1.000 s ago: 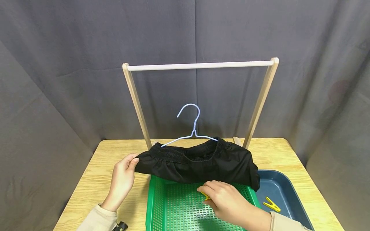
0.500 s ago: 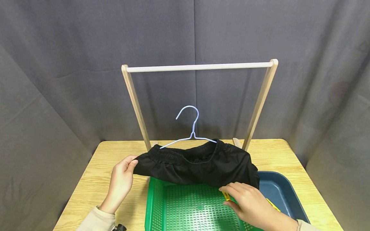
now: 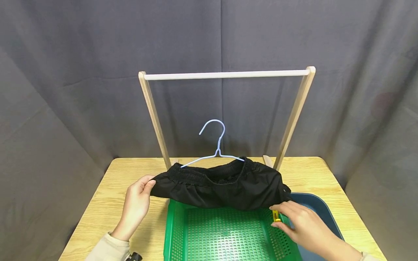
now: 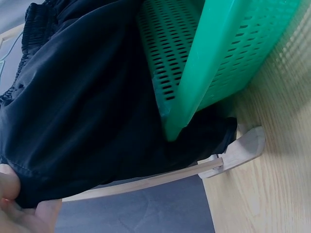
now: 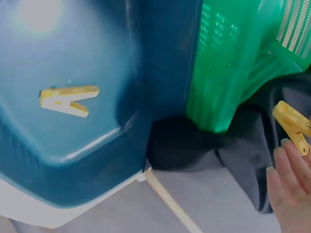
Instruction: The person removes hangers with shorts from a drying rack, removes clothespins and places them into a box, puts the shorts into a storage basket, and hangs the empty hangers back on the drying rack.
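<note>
A black elastic-waist garment (image 3: 209, 188) spreads over the back of the green basket (image 3: 168, 232). A pale blue wire hanger (image 3: 218, 143) stands in its waistband, hook up, its lower part hidden by cloth. My left hand (image 3: 135, 203) pinches the garment's left end between thumb and fingers. Near the right end, my right hand (image 3: 303, 224) holds a yellow clothespin (image 3: 276, 216) between thumb and fingers. In the right wrist view the clothespin (image 5: 291, 124) overlaps the black cloth (image 5: 252, 145).
Behind the basket stands a wooden rack with a white bar (image 3: 225, 75). A blue tray (image 3: 321, 203) is at the right, partly behind my right arm; another yellow clothespin (image 5: 68, 99) lies in it. A grey curtain (image 3: 98, 72) surrounds the wooden table (image 3: 127, 170).
My right hand has moved right with the clothespin, from above the basket's middle to the garment's right end. My left hand keeps its hold, and the hanger has stayed nearly still.
</note>
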A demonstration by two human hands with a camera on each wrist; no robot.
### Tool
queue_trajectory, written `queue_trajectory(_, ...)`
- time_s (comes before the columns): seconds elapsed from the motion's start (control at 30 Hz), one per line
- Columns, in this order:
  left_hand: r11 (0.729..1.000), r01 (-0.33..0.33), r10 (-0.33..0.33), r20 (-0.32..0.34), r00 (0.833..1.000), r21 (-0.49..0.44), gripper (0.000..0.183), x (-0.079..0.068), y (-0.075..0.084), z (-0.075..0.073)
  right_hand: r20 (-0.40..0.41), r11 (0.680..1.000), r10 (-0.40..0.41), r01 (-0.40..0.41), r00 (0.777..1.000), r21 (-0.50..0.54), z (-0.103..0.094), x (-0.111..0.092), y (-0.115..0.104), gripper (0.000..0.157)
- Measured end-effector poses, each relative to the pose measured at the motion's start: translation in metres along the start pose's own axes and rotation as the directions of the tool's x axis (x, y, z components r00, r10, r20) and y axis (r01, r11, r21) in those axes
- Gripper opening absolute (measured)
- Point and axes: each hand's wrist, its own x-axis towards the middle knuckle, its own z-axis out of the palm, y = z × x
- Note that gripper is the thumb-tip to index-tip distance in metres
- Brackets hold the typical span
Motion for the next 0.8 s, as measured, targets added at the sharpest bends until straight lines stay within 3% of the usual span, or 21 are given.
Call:
queue_trajectory(0.23, 1.000, 0.008, -0.008, 0.002, 1.000, 0.010, 0.020, -0.002, 0.004, -0.002, -0.021, 0.993, 0.100, -0.101, 0.995, -0.064, -0.013, -0.008, 0.011, 0.045)
queue_trajectory(0.47, 1.000, 0.021, -0.021, 0.008, 1.000, 0.008, 0.020, -0.003, 0.005, -0.002, 0.059, 0.966, 0.251, -0.245, 0.966, -0.086, -0.018, -0.019, 0.023, 0.039)
queue_trajectory(0.6, 1.000, 0.025, -0.025, 0.007, 1.000, 0.007, 0.020, -0.003, 0.004, -0.002, 0.184, 0.929, 0.371, -0.363, 0.910, -0.077, -0.020, -0.022, 0.032, 0.036)
queue_trajectory(0.8, 1.000, 0.023, -0.023, 0.005, 1.000, 0.003, 0.019, -0.003, 0.003, -0.001, 0.412, 0.872, 0.471, -0.481, 0.780, -0.087, -0.017, -0.023, 0.047, 0.031)
